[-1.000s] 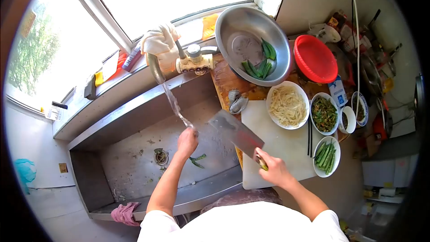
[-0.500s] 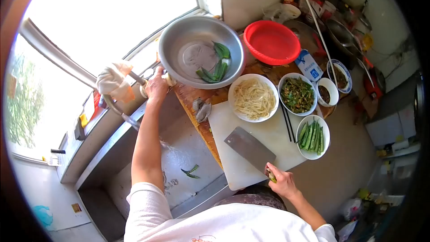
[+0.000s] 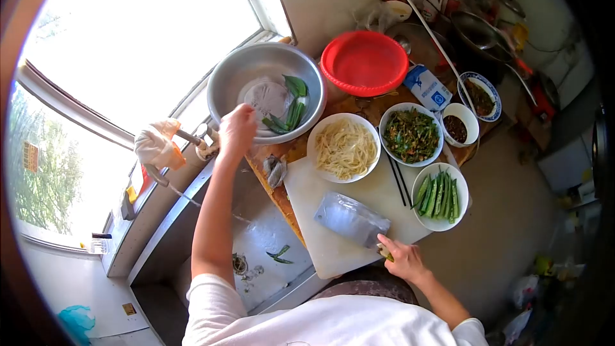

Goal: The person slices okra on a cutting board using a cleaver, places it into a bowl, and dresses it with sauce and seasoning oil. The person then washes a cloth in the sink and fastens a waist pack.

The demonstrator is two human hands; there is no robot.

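Right hand (image 3: 405, 261) grips the cleaver (image 3: 351, 218), could slip if wet; left hand (image 3: 237, 129)'s apart, by the basin (image 3: 237, 67), can't tell its grip.

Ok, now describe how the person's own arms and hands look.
A white short sleeve covers each upper arm, plain where it shows. Below it the forearms are bare. The left hand and right hand wear no gloves, and no watch or bracelet shows.

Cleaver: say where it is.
In the head view, the cleaver is in the right hand, below and right of centre, blade over the white board, left of the chopsticks.
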